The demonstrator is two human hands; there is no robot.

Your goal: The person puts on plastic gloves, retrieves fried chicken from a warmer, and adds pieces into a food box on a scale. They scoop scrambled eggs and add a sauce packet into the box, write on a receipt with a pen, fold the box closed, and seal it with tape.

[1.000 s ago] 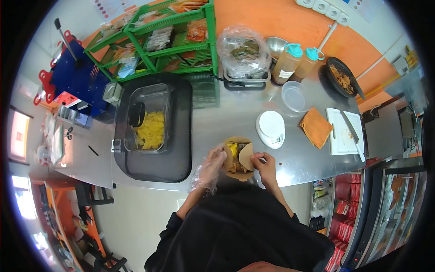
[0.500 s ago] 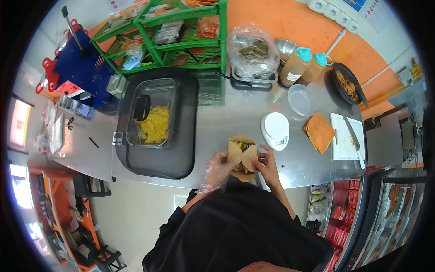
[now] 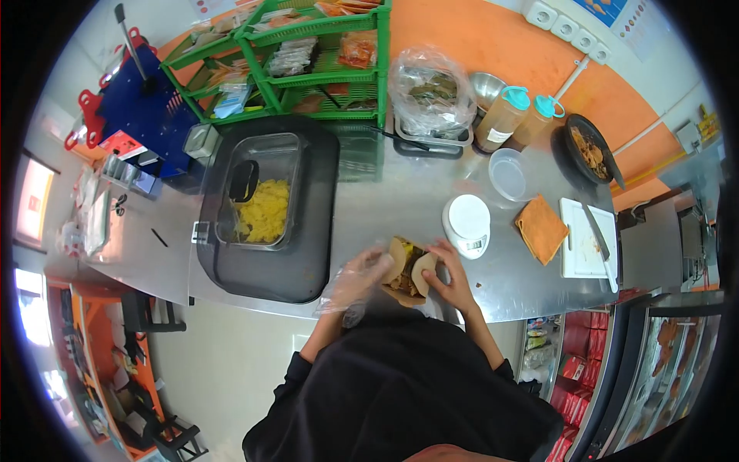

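Note:
A small brown paper takeaway box (image 3: 416,271) sits at the front edge of the steel counter. Its curved flaps stand partly apart, and yellow and brown food shows between them. My left hand (image 3: 362,276), in a loose clear plastic glove, is closed at the left flap; motion blurs its fingertips a little. My bare right hand (image 3: 454,279) grips the right side, with the thumb low on the flap and the fingers at the upper corner. Just beyond it lies a white kitchen scale (image 3: 467,221), untouched.
Left of the box, a clear tub (image 3: 263,223) of yellow food stands in a dark warmer (image 3: 312,262). To the right lie an orange cloth (image 3: 542,229) and a knife (image 3: 596,231) on a white cutting board (image 3: 577,258). Sauce bottles (image 3: 500,119) and green racks (image 3: 323,108) stand behind.
The box's flaps have parted, showing more of the food. My left hand has shifted left with its flap, and my right hand has moved slightly up along the right side.

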